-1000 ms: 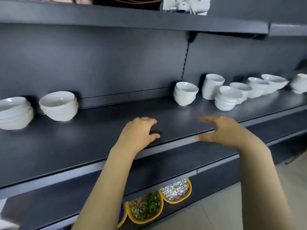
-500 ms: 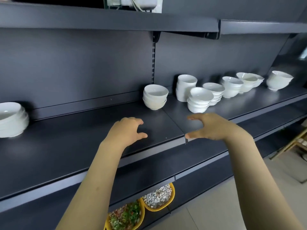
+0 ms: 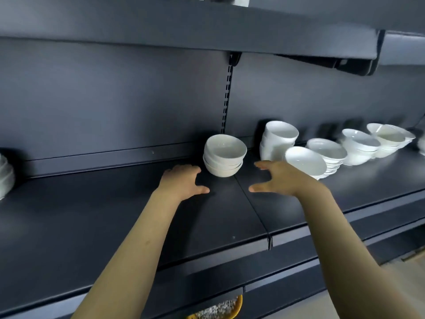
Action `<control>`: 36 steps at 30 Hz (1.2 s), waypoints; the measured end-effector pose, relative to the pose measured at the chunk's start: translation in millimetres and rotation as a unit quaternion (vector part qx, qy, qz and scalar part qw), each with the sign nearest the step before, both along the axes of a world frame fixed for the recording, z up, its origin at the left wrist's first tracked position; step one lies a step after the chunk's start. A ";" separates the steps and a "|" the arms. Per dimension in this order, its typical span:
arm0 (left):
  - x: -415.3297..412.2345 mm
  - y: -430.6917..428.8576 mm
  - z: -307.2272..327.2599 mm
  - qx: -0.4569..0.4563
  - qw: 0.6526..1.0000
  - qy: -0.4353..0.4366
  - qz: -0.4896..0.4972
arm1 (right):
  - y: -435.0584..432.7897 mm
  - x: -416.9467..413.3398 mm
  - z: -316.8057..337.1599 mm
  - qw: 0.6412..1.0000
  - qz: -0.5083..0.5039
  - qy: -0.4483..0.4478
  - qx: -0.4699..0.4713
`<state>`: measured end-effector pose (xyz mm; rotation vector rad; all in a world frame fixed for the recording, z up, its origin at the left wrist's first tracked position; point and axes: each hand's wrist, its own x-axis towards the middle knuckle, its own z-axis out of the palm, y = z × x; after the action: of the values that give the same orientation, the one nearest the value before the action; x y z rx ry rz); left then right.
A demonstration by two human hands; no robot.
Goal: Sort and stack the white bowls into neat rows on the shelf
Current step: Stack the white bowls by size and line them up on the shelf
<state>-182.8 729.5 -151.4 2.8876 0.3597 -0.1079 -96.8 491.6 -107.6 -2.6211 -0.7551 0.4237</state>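
While both bare arms reach over the dark shelf (image 3: 92,215) in the head view, the left hand (image 3: 181,180) hovers just left of and in front of the short stack of white bowls (image 3: 224,157). Its fingers are spread and slightly bent, the thumb points right, and it grips nothing. Just right of that stack, the right hand (image 3: 282,178) has its fingers straight and wide, its thumb points left, and it holds nothing either. Whether either palm touches the shelf cannot be told.

That short stack stands at the back of the shelf, below the slotted upright (image 3: 227,100). Right of it stands a taller stack (image 3: 278,139). Next comes a low stack with a tilted top bowl (image 3: 305,161), partly hidden by the right hand. Blurred further stacks (image 3: 358,143) run on rightward. Far left of the short stack, an edge pile of bowls (image 3: 5,176) is cut off. Below it, a yellow bowl (image 3: 220,309) holds pale bits.
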 end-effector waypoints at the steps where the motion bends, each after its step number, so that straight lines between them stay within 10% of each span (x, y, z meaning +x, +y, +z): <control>1: 7.4 0.3 -3.0 -0.015 1.000 0.006 0.011 | 4.6 7.4 -2.7 1.000 0.008 0.002 0.007; 8: 50.2 -4.8 -35.7 -0.175 0.980 -0.033 0.084 | 41.0 64.9 -21.6 0.996 0.068 0.000 0.066; 15: 68.5 -18.1 -56.9 -0.451 0.870 -0.166 0.107 | 47.4 103.8 -39.0 0.981 0.063 0.075 0.165; 36: 14.5 -22.8 -82.8 -0.423 0.859 -0.269 0.102 | 38.8 67.6 -63.5 0.913 0.074 0.160 0.369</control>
<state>-168.3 706.7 -234.2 1.8808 0.3760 0.4574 -29.2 530.3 -171.0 -1.7457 -0.8040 0.4777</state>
